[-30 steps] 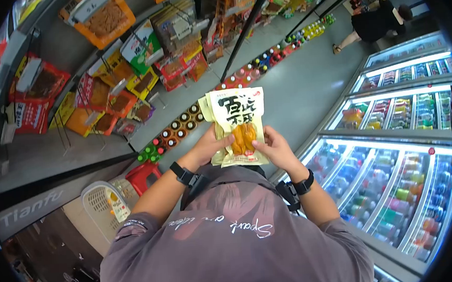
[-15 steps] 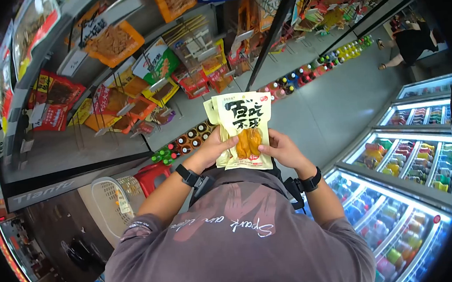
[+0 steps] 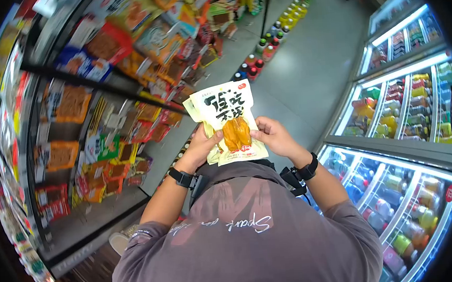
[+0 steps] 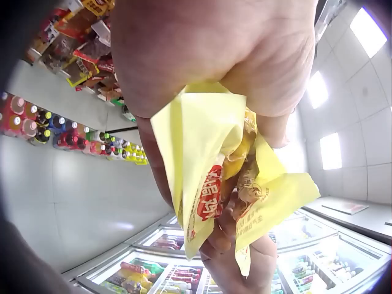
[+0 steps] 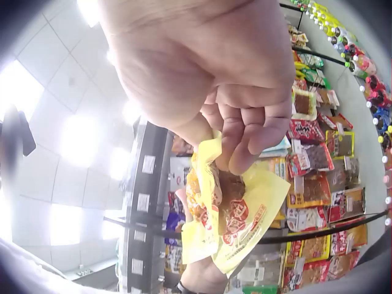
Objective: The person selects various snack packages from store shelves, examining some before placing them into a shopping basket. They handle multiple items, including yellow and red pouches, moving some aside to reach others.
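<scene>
**Snack packets (image 3: 229,125) tip leftward as my head view swings!**

I've got them above the shirt (image 3: 242,229), left hand (image 3: 201,144) and right hand (image 3: 275,136) pinching opposite edges (at least two, overlapping). Looks like an inspection step; next, I'd say, calls for keeping both pinches steady.

Head view: snack packets (image 3: 71,103) hang at ten o'clock, bottles (image 3: 268,52) line up at one, lit coolers (image 3: 394,147) stand around three.
</scene>
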